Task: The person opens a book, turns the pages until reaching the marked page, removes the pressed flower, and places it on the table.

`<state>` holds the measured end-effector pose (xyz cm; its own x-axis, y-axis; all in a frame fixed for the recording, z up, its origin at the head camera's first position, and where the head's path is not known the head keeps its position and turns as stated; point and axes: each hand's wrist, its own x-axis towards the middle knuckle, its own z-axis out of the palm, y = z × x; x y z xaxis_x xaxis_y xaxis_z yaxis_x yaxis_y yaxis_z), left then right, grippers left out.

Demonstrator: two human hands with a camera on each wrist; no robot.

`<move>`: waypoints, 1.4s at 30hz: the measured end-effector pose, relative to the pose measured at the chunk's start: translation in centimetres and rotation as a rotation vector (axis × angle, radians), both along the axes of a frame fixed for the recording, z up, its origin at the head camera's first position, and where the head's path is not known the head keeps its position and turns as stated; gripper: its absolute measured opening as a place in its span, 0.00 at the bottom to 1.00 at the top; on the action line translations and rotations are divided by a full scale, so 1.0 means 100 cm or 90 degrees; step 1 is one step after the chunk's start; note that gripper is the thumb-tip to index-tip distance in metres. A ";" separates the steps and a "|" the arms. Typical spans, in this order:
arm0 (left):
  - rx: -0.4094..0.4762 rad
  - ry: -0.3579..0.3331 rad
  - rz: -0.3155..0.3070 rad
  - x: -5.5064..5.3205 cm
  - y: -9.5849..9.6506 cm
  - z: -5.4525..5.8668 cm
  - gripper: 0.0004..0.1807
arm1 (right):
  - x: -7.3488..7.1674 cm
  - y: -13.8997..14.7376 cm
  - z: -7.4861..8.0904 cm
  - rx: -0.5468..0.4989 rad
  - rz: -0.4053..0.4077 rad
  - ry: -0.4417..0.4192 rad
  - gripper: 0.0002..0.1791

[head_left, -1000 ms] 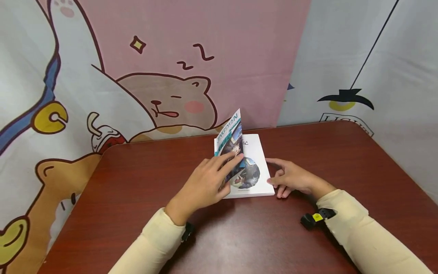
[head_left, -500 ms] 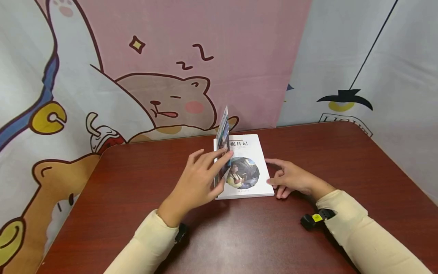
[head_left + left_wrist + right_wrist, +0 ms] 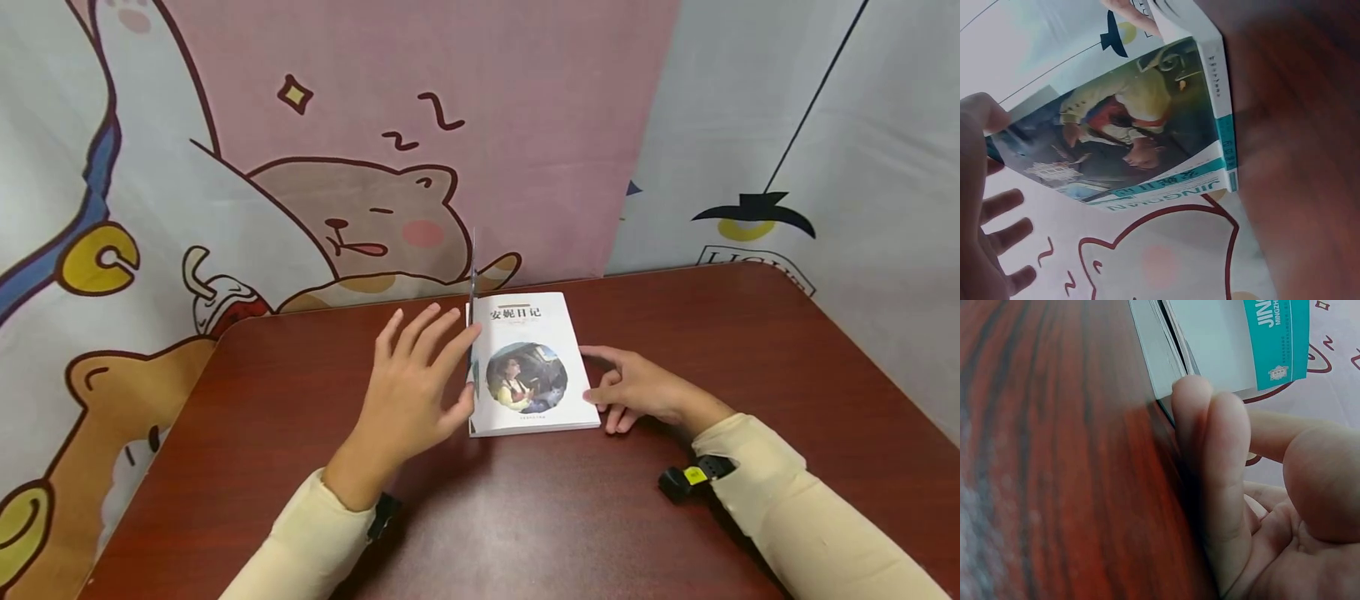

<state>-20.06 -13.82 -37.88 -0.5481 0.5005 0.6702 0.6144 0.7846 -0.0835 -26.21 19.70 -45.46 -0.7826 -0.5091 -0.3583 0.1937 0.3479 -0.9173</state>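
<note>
A paperback book (image 3: 536,329) lies on the table, its front cover (image 3: 1129,125) standing nearly upright and seen edge-on in the head view. Its white title page shows Chinese characters and a round picture. My left hand (image 3: 408,387) is beside the raised cover, fingers spread, with the index fingertip and thumb at the cover's free edge. At the book's right edge, my right hand (image 3: 641,387) holds the lower part between thumb and curled fingers, the index finger stretched along the side. In the right wrist view, the fingertips (image 3: 1191,394) meet the page edges.
The reddish-brown wooden table (image 3: 315,375) carries the book near its far side. Behind it hangs a cartoon-printed cloth (image 3: 555,142) reaching the table's back edge. Dark straps with small devices sit on both wrists, the right device (image 3: 678,483) hanging just above the tabletop.
The cover has swung leftward from a slant over the page to upright, uncovering the title and picture. My left hand has moved left with it, fingers spreading. The right hand stays in place.
</note>
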 end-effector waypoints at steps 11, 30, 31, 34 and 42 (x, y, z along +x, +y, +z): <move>0.002 -0.030 0.057 0.011 -0.004 0.005 0.33 | -0.002 0.000 -0.001 0.007 0.005 0.010 0.48; -0.057 -0.045 0.151 0.027 -0.004 0.021 0.29 | 0.000 0.001 0.001 -0.002 0.006 0.001 0.49; -0.064 -0.047 0.151 0.027 -0.004 0.021 0.29 | 0.000 0.001 0.000 -0.002 0.006 0.003 0.49; -0.085 -0.050 0.149 0.029 -0.004 0.023 0.31 | -0.001 0.001 0.000 -0.001 0.002 0.004 0.50; -0.132 -0.069 0.155 0.031 -0.007 0.024 0.30 | 0.000 0.001 0.001 -0.003 0.003 0.001 0.50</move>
